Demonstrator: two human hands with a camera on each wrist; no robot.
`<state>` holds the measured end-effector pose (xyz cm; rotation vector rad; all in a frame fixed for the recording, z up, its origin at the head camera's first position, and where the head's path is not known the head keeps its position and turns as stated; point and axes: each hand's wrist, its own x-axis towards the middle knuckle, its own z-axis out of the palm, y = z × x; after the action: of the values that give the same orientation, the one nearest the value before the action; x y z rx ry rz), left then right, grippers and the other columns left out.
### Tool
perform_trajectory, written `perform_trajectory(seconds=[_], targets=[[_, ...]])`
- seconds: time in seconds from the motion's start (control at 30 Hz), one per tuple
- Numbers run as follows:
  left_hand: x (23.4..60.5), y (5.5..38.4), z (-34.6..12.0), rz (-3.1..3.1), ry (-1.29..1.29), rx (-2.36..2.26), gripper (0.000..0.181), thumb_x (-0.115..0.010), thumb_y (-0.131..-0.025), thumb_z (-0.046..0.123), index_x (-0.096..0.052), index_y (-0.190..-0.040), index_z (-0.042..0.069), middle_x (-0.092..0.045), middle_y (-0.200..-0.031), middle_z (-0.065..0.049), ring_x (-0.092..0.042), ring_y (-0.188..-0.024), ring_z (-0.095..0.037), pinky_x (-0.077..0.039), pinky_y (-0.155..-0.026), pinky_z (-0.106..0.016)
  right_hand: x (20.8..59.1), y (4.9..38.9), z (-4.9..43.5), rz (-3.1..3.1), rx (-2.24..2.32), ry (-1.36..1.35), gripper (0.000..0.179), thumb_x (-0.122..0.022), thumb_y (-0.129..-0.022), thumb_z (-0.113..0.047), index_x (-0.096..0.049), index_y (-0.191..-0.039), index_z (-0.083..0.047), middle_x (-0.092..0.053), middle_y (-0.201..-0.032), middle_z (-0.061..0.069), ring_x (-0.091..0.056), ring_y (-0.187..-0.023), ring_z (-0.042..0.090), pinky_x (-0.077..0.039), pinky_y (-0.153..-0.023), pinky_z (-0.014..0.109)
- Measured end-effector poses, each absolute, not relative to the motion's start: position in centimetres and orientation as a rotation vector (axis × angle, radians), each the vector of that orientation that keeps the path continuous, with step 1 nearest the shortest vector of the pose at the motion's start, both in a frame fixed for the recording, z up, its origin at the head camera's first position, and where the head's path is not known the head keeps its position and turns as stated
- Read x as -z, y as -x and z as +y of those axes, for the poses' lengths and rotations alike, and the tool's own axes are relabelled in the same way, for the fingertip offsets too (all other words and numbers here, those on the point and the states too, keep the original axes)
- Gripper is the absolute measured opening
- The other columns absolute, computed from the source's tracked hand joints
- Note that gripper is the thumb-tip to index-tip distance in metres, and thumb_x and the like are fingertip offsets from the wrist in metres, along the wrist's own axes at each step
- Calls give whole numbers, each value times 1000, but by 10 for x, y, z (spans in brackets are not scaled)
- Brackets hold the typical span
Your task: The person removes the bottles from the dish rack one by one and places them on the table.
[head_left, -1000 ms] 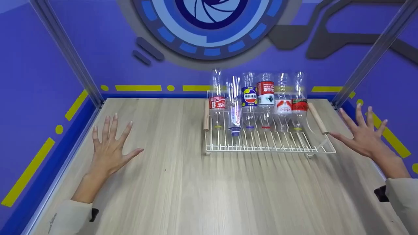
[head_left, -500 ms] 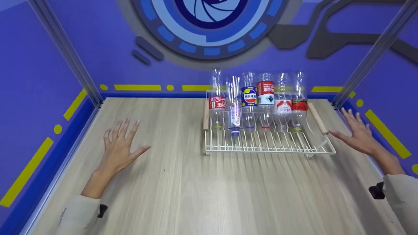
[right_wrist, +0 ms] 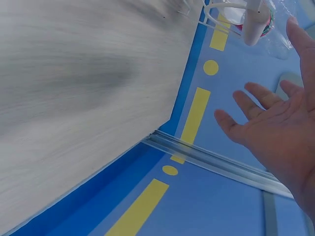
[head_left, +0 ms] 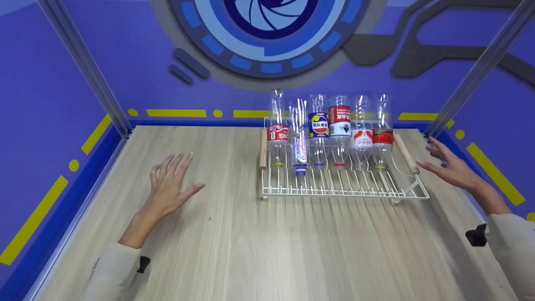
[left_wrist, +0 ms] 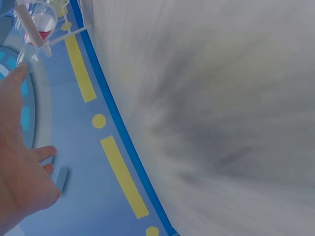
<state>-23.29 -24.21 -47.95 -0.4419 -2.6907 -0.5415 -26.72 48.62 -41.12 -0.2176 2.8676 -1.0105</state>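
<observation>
A white wire rack [head_left: 334, 193] stands at the back right of the table, with a wooden handle at each side. Several clear plastic bottles lean in it upside down, among them one with a blue label [head_left: 319, 125] and one with a red-and-white label [head_left: 340, 121]. My left hand [head_left: 169, 190] is over the table, well left of the rack, its fingers spread and slightly bent, holding nothing. Close beside the right wooden handle [head_left: 405, 154] is my right hand [head_left: 453, 169], thumb nearest the handle, fingers loosely bent, palm bare in the right wrist view.
Blue printed panels [head_left: 234, 96] with yellow marks wall in the wooden table [head_left: 250, 246] at the back and both sides. Metal posts [head_left: 85, 67] rise at the two rear corners. The rack's left handle [head_left: 263, 148] faces the table's left half.
My left hand has moved right toward the rack, its fingers bending a little. My right hand has shifted slightly left toward the right handle, with its fingers closing from a wide spread.
</observation>
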Motion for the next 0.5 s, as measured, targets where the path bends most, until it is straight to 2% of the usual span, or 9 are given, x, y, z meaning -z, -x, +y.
perform_trajectory(seconds=[0.2,0.43,0.47,0.5], targets=[[480,238,-228,-2651,503,652,85,-74,-89,43,-37,-158,10,-44,-154,-24,-31,-146,-46,-16,-112,-69,407,275,481,2885,1005,238,84,-56,-106,-34,-2,-164,-6,-29,-158,38,-32,-140,58,-29,-108,76],[483,245,-210,-2688,531,843,84,-71,-92,39,-32,-161,12,-43,-156,-24,-30,-147,-46,-13,-114,-69,400,282,478,2879,997,219,80,-54,-106,-36,-8,-164,-4,-32,-157,37,-36,-138,54,-33,-106,75],[483,247,-207,-2695,541,866,84,-71,-92,39,-31,-161,12,-42,-156,-24,-29,-147,-45,-12,-115,-69,399,283,478,2874,997,215,80,-53,-106,-36,-8,-164,-4,-32,-157,37,-37,-138,53,-34,-106,74],[483,247,-204,-2703,554,882,84,-70,-93,40,-30,-161,13,-42,-157,-24,-29,-148,-45,-12,-115,-68,398,284,477,2878,984,208,79,-53,-106,-37,-9,-164,-4,-34,-157,36,-39,-137,51,-41,-106,67]])
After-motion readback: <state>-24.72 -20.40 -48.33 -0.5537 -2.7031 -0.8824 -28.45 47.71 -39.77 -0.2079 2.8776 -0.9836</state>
